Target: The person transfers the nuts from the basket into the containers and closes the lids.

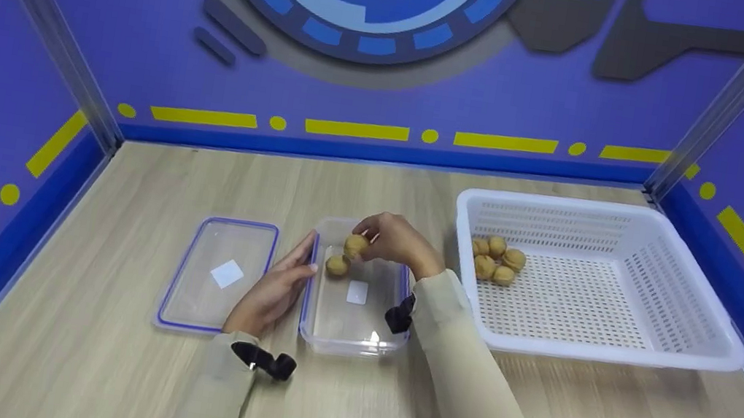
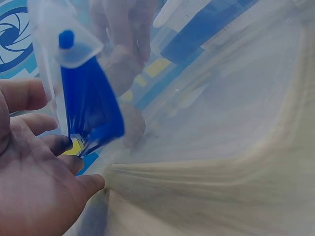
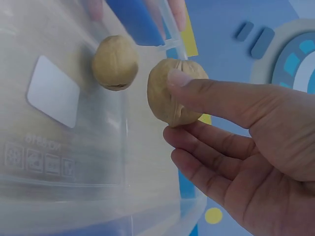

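My right hand (image 1: 398, 239) pinches a walnut (image 3: 170, 93) between thumb and fingers, over the far part of a clear plastic container (image 1: 352, 345). Inside that container, near its left wall, lies another walnut (image 1: 337, 266); it also shows beside the held one in the right wrist view. Against the container's left side rests my left hand (image 1: 275, 287), its fingers extended along the wall by a blue locking flap (image 2: 91, 103). The matching lid (image 1: 200, 298), clear with a blue seal, lies flat left of this hand.
To the right stands a white perforated basket (image 1: 616, 352), with several walnuts (image 1: 503, 276) gathered at its left end. Blue and purple panels (image 1: 373, 102) border the wooden table (image 1: 327, 409) at the back and sides.
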### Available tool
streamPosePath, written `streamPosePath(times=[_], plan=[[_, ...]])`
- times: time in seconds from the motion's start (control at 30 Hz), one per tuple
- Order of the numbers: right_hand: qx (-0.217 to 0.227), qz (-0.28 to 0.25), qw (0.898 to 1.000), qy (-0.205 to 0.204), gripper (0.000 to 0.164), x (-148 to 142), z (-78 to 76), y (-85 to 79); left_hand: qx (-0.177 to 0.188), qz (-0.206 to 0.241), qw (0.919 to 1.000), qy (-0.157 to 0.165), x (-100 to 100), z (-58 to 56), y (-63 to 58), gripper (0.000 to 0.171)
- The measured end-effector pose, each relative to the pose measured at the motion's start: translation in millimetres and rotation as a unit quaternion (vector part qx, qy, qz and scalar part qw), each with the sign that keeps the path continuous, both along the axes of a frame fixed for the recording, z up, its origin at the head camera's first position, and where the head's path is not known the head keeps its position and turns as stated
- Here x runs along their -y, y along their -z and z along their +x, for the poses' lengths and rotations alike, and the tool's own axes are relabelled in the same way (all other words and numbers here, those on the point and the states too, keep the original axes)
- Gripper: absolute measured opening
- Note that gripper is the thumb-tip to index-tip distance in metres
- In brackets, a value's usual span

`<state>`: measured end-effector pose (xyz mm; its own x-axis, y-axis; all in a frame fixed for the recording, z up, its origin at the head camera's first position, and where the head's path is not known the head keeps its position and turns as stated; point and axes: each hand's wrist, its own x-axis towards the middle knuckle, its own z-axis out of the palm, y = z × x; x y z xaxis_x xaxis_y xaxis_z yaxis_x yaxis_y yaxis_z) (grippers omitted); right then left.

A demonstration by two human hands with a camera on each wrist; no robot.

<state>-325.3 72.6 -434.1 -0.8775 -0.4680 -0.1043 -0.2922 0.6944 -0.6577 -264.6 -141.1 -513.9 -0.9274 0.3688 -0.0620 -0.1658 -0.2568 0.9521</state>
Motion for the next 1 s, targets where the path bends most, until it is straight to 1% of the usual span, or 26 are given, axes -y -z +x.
streamPosePath(times=[0.23,0.5,0.77,0.87,1.0], plan=[[0.003,0.015,1.0,0.006,0.038,1,1.1,2.9,0.003,-0.009,1.0,-0.004,1,0.9,-0.5,0.07],[-0.019,0.032,0.999,-0.016,0.037,3,2.0,5.7,0.005,-0.007,1.0,-0.003,1,0.6,0.3,0.07],[-0.01,0.064,0.998,-0.012,0.038,6,1.3,7.7,0.013,-0.008,0.9998,-0.016,0,0.0,0.0,0.071],[-0.026,0.069,0.997,-0.021,0.036,6,1.6,9.8,0.013,-0.007,0.9997,-0.018,0,0.1,0.3,0.071],[-0.073,0.078,0.993,-0.042,0.032,8,4.4,13.6,0.006,-0.004,0.9999,-0.013,0,-0.1,0.9,0.07]])
